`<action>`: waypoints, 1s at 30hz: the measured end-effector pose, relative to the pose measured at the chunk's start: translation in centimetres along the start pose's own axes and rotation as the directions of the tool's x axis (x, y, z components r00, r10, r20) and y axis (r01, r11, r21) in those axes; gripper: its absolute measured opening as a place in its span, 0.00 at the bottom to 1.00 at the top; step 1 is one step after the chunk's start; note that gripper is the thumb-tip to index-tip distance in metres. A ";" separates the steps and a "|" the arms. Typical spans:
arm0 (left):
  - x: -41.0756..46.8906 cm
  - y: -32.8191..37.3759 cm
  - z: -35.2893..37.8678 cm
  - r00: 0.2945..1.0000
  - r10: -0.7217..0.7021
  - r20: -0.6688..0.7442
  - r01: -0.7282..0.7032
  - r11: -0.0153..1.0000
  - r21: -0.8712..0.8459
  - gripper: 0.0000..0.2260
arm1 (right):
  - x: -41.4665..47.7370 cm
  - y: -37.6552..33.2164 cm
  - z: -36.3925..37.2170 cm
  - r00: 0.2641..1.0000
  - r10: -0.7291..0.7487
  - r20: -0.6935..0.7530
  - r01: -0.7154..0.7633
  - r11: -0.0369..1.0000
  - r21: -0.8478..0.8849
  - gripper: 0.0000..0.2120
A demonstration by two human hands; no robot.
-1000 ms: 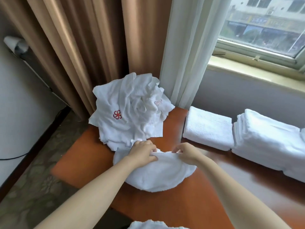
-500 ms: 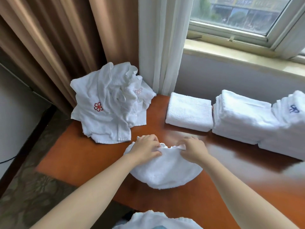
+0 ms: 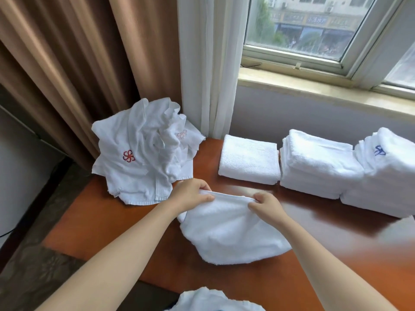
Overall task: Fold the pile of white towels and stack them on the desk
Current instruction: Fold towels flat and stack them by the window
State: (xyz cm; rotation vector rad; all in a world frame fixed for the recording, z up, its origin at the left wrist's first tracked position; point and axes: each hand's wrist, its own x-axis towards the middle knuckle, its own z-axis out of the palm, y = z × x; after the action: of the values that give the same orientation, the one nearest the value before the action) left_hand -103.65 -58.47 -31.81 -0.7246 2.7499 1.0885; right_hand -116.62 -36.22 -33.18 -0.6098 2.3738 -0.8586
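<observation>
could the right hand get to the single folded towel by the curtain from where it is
Probably yes: bare desk lies between the right hand and the single folded towel, but that hand is pinching the towel being folded.

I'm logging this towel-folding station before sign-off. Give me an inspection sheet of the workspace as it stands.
Surface: wooden desk, glossy.
Job's things: held towel; unfolded pile; single folded towel; folded stack; second stack, blue emblem.
Clutter: nothing seen.
Grippers: left hand and right hand pinch the held towel's far edge.
Cables: dark cord by the wall, far left.
Surroundings: brown curtain, sheer curtain, window.
</observation>
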 end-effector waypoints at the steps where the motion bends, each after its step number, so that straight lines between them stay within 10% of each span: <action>1: 0.1 0.1 0.2 1.000 -0.009 -0.003 0.008 1.000 -0.027 0.04 | -0.2 0.6 -0.3 1.000 0.025 -0.004 -0.025 1.000 0.006 0.14; 10: 0.6 5.0 2.9 0.984 -0.056 -0.170 -0.043 0.849 -0.526 0.05 | -1.6 1.9 -1.8 0.999 0.015 -0.030 -0.003 0.929 0.371 0.09; 24: -0.4 12.9 2.6 0.987 0.152 0.043 -0.120 0.900 -0.418 0.07 | -2.7 -1.9 -8.0 0.962 -0.260 -0.081 0.262 0.802 0.536 0.04; 30: -0.7 13.9 3.5 0.981 0.095 -0.171 -0.171 0.842 -0.512 0.09 | -3.5 -0.1 -8.8 0.962 -0.273 -0.018 0.237 0.797 0.555 0.07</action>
State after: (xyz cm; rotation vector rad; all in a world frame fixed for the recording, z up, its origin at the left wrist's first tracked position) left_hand -109.76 -47.09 -25.54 -0.6846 2.6509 1.9385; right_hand -119.43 -30.41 -26.21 -0.7025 1.8628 -1.5484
